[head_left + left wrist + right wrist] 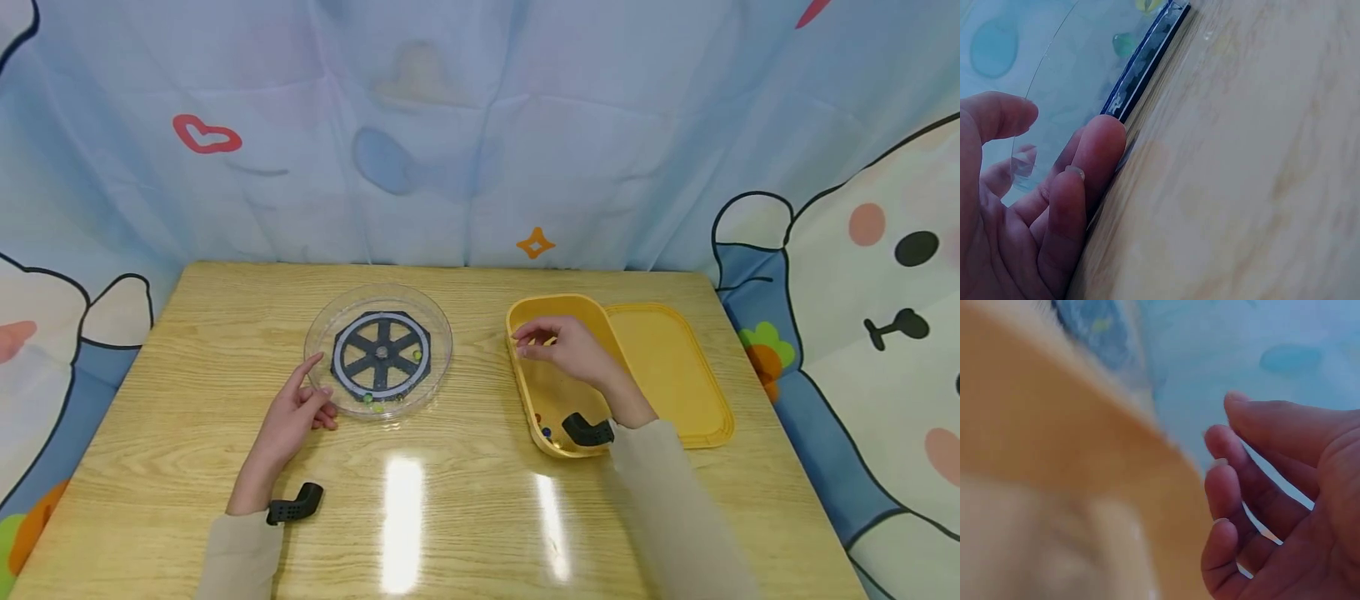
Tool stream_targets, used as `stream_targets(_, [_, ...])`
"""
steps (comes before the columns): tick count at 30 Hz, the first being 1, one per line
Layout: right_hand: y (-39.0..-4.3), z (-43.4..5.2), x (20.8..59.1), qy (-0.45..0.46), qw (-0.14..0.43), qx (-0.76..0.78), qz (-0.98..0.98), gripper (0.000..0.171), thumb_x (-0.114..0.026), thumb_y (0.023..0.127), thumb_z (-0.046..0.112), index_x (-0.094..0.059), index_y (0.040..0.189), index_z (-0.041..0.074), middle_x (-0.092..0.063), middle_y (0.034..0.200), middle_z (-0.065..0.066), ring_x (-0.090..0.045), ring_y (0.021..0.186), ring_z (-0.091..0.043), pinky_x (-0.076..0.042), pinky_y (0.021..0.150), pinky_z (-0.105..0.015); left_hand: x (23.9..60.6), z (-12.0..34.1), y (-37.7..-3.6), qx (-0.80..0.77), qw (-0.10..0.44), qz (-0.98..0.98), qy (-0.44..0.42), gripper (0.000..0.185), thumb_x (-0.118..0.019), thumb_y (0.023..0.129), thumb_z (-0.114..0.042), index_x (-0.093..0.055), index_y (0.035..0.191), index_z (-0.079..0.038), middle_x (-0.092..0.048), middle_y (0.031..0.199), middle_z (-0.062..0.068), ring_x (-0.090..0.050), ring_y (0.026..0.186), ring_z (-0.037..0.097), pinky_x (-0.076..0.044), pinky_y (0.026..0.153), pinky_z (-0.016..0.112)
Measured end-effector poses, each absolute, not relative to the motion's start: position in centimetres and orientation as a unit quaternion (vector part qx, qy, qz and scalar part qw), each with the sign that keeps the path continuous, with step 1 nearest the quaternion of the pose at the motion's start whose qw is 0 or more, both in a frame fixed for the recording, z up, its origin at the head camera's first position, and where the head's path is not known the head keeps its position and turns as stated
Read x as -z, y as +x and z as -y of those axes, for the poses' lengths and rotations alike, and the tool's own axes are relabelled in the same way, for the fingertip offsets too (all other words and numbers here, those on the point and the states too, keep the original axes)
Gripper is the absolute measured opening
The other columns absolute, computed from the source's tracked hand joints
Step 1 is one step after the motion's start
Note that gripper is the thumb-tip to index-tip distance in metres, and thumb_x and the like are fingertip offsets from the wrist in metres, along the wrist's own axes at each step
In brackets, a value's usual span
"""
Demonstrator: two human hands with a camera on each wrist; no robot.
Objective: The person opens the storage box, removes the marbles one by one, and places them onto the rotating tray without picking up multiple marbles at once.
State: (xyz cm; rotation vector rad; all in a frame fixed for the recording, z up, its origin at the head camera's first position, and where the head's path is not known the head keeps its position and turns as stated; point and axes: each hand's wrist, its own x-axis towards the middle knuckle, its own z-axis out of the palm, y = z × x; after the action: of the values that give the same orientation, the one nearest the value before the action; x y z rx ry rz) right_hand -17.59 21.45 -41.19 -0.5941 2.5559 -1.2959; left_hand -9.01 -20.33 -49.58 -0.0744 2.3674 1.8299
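Resting place of the left hand: the left hand [296, 412] lies on the pale wood-grain table [187, 350] with its fingertips against the near-left rim of the round clear plastic dish [322, 321].
Left hand grip: fingers nearly straight and relaxed, index finger raised toward the dish wall, holding nothing; the left wrist view shows the fingers [1094, 162] touching the dish's base edge.
Dish contents: a black six-spoked wheel-shaped insert [381, 353] with a pale ring lies flat inside the dish, and a few small green glass marbles [368, 399] sit near its front edge and right side.
Dish position: left of the table's centre, well apart from the tub.
Right hand: the right hand [566, 346] hovers over the far half of the yellow rectangular plastic tub [525, 392], knuckles up.
Right hand grip: fingers bent with the tips drawn toward the thumb; in the right wrist view the curled fingers [1229, 481] show nothing between them, and whether a small thing is pinched cannot be told.
Tub contents: a few small dark and reddish marbles [546, 432] lie at the near end of the tub.
Tub lid: the flat yellow plastic lid [675, 367] lies touching the tub's right side.
Wrist gear: a black camera mount sits at each wrist.
Backdrop: a light blue cartoon-print cloth [480, 125] hangs behind the table.
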Motion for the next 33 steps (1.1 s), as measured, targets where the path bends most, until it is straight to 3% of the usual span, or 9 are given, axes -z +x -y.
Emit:
stream_targets(7, [-18.0,-23.9,42.8,-0.158,0.206,0.412,-0.873,0.013,-0.074,0.091,0.013,-0.075,0.102,0.006,-0.073,0.095,-0.003,-0.064,0.087,-0.020,-0.049,0.078,-0.032,49.4,20.4,-9.0,-0.610,0.077,-0.788,-0.020,0.061,-0.052,0.105,-0.020,-0.024,0.159,-0.017,-0.066,0.085,0.016,-0.069,0.068,0.024,-0.051,0.065,0.027])
stream_targets(12, [-18.2,-24.6,43.7,-0.190,0.293,0.402,-0.846,0.013,-0.076,0.089,0.011,-0.075,0.099,0.004,-0.072,0.091,-0.004,-0.065,0.085,-0.019,-0.050,0.080,-0.030,49.4,20.5,-9.1,-0.608,0.077,-0.790,-0.020,0.060,-0.052,0.105,-0.022,-0.025,0.159,-0.019,-0.066,0.085,0.016,-0.068,0.069,0.025,-0.051,0.066,0.028])
stream_targets(17, [-18.3,-24.6,44.5,-0.236,0.363,0.375,-0.820,0.013,-0.079,0.084,0.007,-0.074,0.094,0.002,-0.070,0.082,-0.002,-0.061,0.073,-0.014,-0.048,0.070,-0.026,49.6,20.5,-9.2,-0.607,0.077,-0.790,-0.019,0.059,-0.052,0.105,-0.021,-0.025,0.159,-0.019,-0.066,0.085,0.015,-0.069,0.068,0.025,-0.052,0.066,0.028])
stream_targets(22, [-18.2,-24.2,44.8,-0.251,0.368,0.324,-0.834,0.016,-0.085,0.077,0.010,-0.074,0.088,0.008,-0.063,0.078,0.003,-0.050,0.071,-0.014,-0.041,0.066,-0.026,49.5,20.4,-9.2,-0.610,0.077,-0.789,-0.022,0.059,-0.052,0.105,-0.020,-0.026,0.158,-0.019,-0.066,0.084,0.015,-0.068,0.068,0.024,-0.052,0.066,0.028])
stream_targets(33, [-17.9,-23.6,44.7,-0.255,0.366,0.302,-0.843,0.012,-0.085,0.076,0.006,-0.074,0.082,0.008,-0.062,0.083,0.002,-0.050,0.075,-0.015,-0.041,0.070,-0.028,49.3,20.4,-9.1,-0.611,0.080,-0.788,-0.021,0.060,-0.052,0.105,-0.021,-0.024,0.159,-0.018,-0.066,0.086,0.017,-0.068,0.068,0.024,-0.051,0.066,0.028])
